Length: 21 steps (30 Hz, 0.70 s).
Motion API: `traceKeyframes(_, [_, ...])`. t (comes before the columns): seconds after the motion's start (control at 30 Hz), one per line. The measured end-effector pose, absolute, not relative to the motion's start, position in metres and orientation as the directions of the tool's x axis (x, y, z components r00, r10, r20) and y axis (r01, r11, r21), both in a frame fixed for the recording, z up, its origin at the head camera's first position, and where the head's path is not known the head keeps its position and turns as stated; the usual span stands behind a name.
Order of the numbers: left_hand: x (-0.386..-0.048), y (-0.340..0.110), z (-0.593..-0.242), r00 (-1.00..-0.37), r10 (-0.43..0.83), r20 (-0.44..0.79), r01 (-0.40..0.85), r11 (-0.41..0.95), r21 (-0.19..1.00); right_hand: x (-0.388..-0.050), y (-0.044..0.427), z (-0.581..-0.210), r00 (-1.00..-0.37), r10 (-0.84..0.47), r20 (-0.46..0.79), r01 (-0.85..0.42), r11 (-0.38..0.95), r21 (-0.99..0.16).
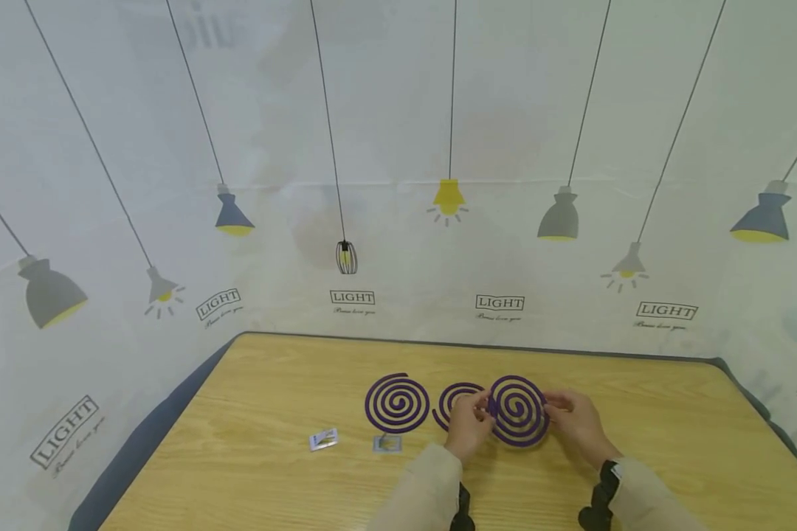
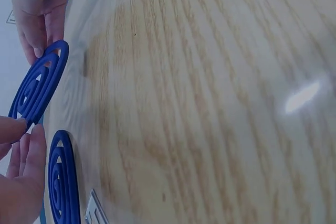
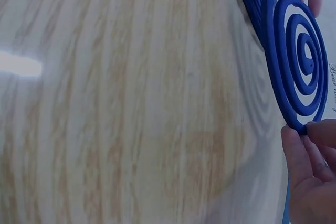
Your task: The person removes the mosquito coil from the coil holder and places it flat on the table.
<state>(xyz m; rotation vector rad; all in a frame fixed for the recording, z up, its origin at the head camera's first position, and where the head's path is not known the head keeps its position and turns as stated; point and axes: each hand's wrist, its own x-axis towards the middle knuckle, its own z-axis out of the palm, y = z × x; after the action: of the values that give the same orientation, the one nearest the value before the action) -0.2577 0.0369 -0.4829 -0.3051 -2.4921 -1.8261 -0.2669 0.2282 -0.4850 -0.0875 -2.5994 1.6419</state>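
Note:
Both hands hold a dark purple mosquito coil (image 1: 518, 410) raised over the table, its flat spiral face toward the head camera. My left hand (image 1: 468, 428) pinches its left rim between thumb and fingers. At the opposite rim, my right hand (image 1: 578, 426) pinches it the same way. The wrist views show the coil (image 3: 307, 66) as blue and tilted, with fingertips on its two edges. Behind the left hand lies a second coil (image 1: 446, 404), partly hidden. A third coil (image 1: 397, 403) rests flat on the table farther left.
Two small silvery flat pieces lie on the wooden table (image 1: 252, 398): one metal piece (image 1: 388, 443) just below the third coil, another piece (image 1: 323, 439) to its left. A wall covering (image 1: 398, 324) printed with lamps stands behind the table's far edge.

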Motion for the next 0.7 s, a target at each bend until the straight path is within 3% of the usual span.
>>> traceKeyframes(0.7, [-0.248,0.044,-0.495,-0.978,0.193,0.074,0.129,0.291,0.948,-0.262,0.239,-0.497,-0.995,0.101,0.015,0.036,0.483,-0.875])
